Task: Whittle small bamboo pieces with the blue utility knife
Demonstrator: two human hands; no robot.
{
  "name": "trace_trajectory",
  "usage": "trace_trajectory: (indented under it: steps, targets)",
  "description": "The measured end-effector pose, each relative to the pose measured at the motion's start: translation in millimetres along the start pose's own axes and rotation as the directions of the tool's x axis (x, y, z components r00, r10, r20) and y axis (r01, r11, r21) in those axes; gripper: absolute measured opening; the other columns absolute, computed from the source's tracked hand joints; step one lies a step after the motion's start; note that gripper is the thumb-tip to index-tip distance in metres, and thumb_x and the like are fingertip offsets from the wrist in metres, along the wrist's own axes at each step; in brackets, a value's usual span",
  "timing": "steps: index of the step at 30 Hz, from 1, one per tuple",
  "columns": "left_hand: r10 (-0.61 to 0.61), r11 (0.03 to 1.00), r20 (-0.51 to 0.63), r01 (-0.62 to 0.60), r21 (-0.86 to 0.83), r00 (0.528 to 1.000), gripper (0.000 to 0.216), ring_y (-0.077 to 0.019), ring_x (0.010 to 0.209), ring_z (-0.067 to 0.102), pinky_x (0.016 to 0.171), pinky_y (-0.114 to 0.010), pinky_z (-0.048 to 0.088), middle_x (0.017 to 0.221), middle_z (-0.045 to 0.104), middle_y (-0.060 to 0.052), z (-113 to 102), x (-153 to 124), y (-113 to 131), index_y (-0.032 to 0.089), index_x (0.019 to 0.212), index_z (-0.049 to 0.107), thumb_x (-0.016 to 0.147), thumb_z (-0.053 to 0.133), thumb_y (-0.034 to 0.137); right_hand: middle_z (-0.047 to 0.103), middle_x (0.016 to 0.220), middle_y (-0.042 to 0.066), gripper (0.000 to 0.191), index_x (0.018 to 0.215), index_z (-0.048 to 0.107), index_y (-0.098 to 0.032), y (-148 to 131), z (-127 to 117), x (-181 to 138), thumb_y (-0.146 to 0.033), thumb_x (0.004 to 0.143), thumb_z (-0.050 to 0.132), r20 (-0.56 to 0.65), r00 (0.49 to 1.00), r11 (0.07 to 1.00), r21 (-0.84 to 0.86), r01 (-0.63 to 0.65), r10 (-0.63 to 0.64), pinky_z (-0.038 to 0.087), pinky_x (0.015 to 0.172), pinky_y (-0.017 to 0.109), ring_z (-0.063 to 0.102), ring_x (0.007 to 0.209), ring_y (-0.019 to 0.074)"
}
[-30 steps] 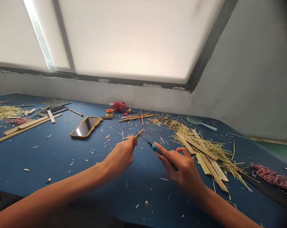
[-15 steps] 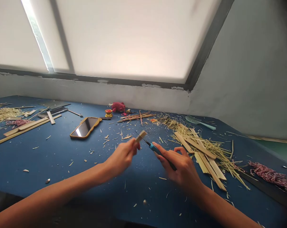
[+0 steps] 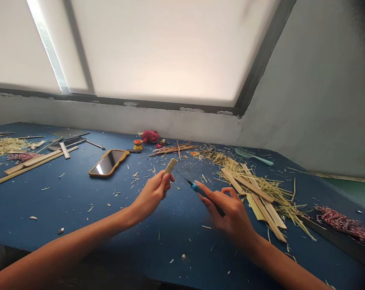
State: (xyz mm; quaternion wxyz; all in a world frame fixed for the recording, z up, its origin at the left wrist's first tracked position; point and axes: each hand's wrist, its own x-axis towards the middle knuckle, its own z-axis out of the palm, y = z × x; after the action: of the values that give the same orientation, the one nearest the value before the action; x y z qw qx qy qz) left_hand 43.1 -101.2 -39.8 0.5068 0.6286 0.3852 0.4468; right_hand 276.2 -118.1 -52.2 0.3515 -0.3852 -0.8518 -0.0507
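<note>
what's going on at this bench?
A person's left grip holds a short, pale flat strip, its end pointing up and away. The right grip holds a slim blue-handled tool, its thin dark tip aimed at the strip; whether they touch is hard to tell. Both are above a blue table scattered with shavings. Flat slats lie on a heap of thin slivers to the right, and a phone lies beyond the left forearm.
</note>
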Motion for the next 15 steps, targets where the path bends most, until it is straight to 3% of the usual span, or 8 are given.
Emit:
trace_trajectory:
  steps: [6,15]
  targets:
    - [-0.013,0.992,0.056,0.020,-0.128,0.998,0.032,-0.0067,0.050,0.019,0.046,-0.022,0.020,0.063,0.024,0.007,-1.7,3.1,-4.5,0.017,0.091,0.046,0.093,0.037,0.048,0.059,0.058,-0.004,0.044,0.137,0.046,-0.027,0.1,-3.2,1.9,-0.026,0.094,0.044,-0.038,0.998,0.998,0.045,-0.040,0.041,0.038,0.071,0.034,0.044,0.051,0.0108]
    - [-0.006,0.993,0.135,0.022,-0.115,0.991,0.036,-0.0074,0.052,0.021,0.046,-0.023,0.019,0.064,0.025,0.006,0.7,-0.2,-1.7,0.017,0.101,0.050,0.093,0.036,0.049,0.061,0.064,-0.004,0.042,0.136,0.046,-0.026,1.0,-2.4,1.0,-0.027,0.094,0.045,0.040,0.998,0.997,0.069,-0.044,0.041,0.036,0.074,0.034,0.045,0.054,0.0103]
